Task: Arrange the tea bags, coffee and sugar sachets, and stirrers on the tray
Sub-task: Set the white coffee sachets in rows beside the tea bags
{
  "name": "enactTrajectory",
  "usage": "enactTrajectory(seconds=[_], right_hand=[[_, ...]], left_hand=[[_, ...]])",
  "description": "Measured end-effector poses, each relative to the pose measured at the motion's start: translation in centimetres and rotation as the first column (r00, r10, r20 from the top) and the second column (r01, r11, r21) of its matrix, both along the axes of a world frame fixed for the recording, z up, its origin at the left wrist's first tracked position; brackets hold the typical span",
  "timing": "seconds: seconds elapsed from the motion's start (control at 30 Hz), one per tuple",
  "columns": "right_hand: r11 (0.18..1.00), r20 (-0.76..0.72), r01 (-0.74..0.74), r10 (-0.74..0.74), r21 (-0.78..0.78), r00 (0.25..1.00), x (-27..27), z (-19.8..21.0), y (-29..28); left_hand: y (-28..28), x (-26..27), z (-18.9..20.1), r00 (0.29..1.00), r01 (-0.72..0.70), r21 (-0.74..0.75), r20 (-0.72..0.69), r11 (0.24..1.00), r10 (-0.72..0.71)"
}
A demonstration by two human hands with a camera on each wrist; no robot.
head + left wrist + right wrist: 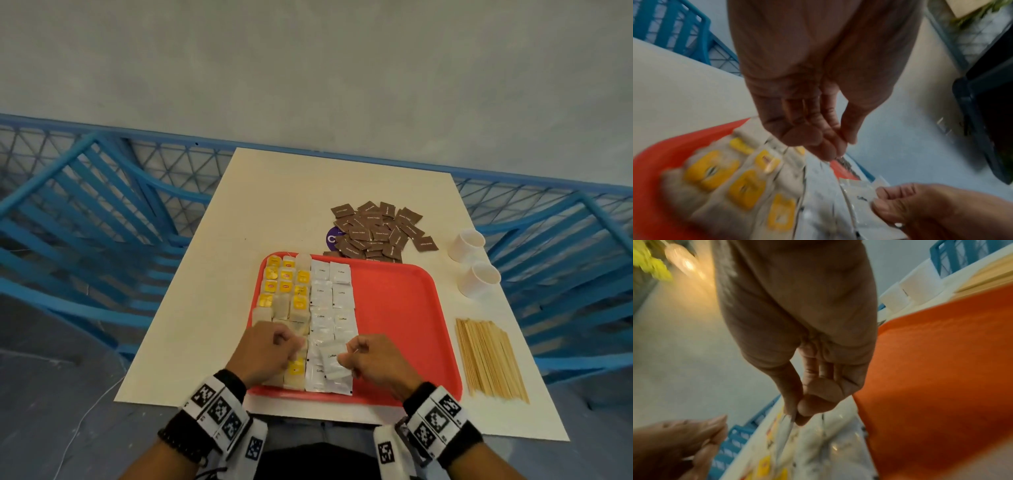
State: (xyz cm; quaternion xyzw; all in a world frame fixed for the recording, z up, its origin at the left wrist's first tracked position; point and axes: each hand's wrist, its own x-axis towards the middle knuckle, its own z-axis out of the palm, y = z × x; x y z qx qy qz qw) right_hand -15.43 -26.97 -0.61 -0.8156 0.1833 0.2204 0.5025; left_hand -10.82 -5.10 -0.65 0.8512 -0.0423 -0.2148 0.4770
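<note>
right hand (378, 363): thumb and forefinger pinch a white coffee sachet (334, 361) over the near coffee column on the red tray (394, 308)
left hand (269, 353): fingers loosely curled, holding nothing, above the near tea bags (286, 291)
risk: dropped crooked, the sachet could overlap its neighbours; the left hand could nudge the tea rows
waiting off-tray: brown sachets (380, 233) far, stirrers (489, 359) right

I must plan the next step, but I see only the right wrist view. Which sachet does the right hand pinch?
Observer: The right hand pinches a white sachet marked Coffee, over the near end of the coffee columns.
Operator: Are the brown sachets on the tray?
Observer: No. The brown sachets lie in a pile on the table, beyond the red tray.
Operator: Where is the left hand?
Observer: The left hand is over the near tea bags; I cannot tell whether it holds one.
</note>
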Motion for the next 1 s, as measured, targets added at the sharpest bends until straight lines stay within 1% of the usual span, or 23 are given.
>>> enactTrajectory(seconds=[0.07, 0.1, 0.23, 0.27, 0.37, 0.47, 0.67, 0.73, 0.83, 0.93, 1.0], right_hand=[[1.000, -0.055, 0.003, -0.005, -0.031, 0.998, -0.2, -1.4, 0.5], [0.999, -0.069, 0.004, -0.006, -0.035, 0.998, -0.2, -1.8, 0.9], [0.998, -0.094, -0.010, 0.004, -0.068, 0.996, -0.1, -2.5, 1.5], [0.994, -0.087, -0.031, 0.022, -0.103, 0.996, -0.1, -2.6, 1.4], [0.954, -0.018, -0.084, 0.082, -0.289, 0.996, 0.0, -2.8, 0.9], [0.925, -0.022, -0.126, 0.127, -0.358, 0.992, 0.1, -2.5, 0.9], [0.904, -0.111, -0.228, 0.200, -0.363, 0.973, -0.1, -3.2, 1.7], [0.896, -0.108, -0.249, 0.225, -0.367, 0.968, 0.0, -3.2, 2.0], [0.894, -0.095, -0.236, 0.216, -0.382, 0.972, 0.2, -3.2, 1.9], [0.884, -0.114, -0.276, 0.252, -0.378, 0.961, 0.1, -3.1, 1.9], [0.885, -0.099, -0.284, 0.266, -0.369, 0.959, 0.1, -3.2, 2.1]], left_hand=[[0.1, -0.9, -1.8, 0.993, 0.089, 0.064, -0.079, 0.994, -0.084], [0.2, -1.2, -2.4, 0.989, 0.123, 0.095, -0.092, 0.988, -0.115], [0.1, -1.2, -3.2, 0.982, 0.170, 0.133, -0.110, 0.977, -0.156], [-0.1, -1.1, -3.1, 0.980, 0.178, 0.146, -0.113, 0.973, -0.163], [-0.7, -0.7, -3.2, 0.975, 0.203, 0.186, -0.127, 0.961, -0.181], [-1.2, -0.5, -3.6, 0.973, 0.220, 0.231, -0.124, 0.948, -0.195], [-1.7, -0.6, -4.1, 0.970, 0.235, 0.263, -0.123, 0.936, -0.209], [-1.7, -0.6, -4.3, 0.971, 0.235, 0.271, -0.117, 0.934, -0.210], [-1.8, -0.4, -4.6, 0.970, 0.237, 0.272, -0.122, 0.933, -0.211], [-1.9, -0.4, -4.7, 0.965, 0.254, 0.261, -0.137, 0.932, -0.224], [-2.0, -0.4, -4.9, 0.963, 0.258, 0.248, -0.143, 0.934, -0.228]])
